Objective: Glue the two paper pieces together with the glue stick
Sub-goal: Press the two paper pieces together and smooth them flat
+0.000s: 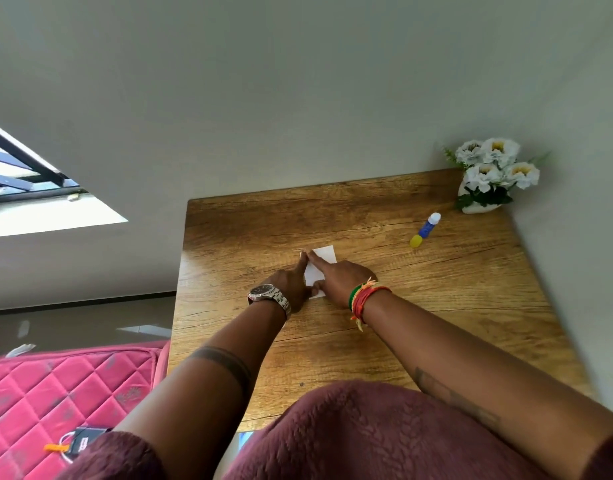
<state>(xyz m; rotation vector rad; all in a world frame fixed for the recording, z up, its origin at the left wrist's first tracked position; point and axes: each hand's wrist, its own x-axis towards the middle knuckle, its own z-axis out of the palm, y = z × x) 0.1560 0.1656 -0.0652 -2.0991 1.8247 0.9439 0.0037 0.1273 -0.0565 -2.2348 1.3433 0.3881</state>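
Wood-grain surface (436, 306) pushed into the corner of a plain grey-white wall, with a window (28, 174) off to the left and a pink quilted mattress (56, 393) right beside the surface's left edge.

The white paper (320, 268) lies flat around the middle of the surface. Can't really tell the two pieces apart from here, it just reads as one white patch. Both hands are on it: the left hand (291, 289) (steel watch (268, 294) on the wrist) has its index finger stretched along the paper's left edge, and the right hand (346, 280) (colourful thread bracelets (364, 299)) points a finger up across the sheet. Neither grip is clamped on anything, the fingers are apart and just pressing down flat.

The glue stick (425, 229), with its blue body and yellow end, lies on its side well apart from the paper, toward the back right. Behind it in the corner sits a small pot of white flowers (493, 174). Nothing between the hands and the glue.
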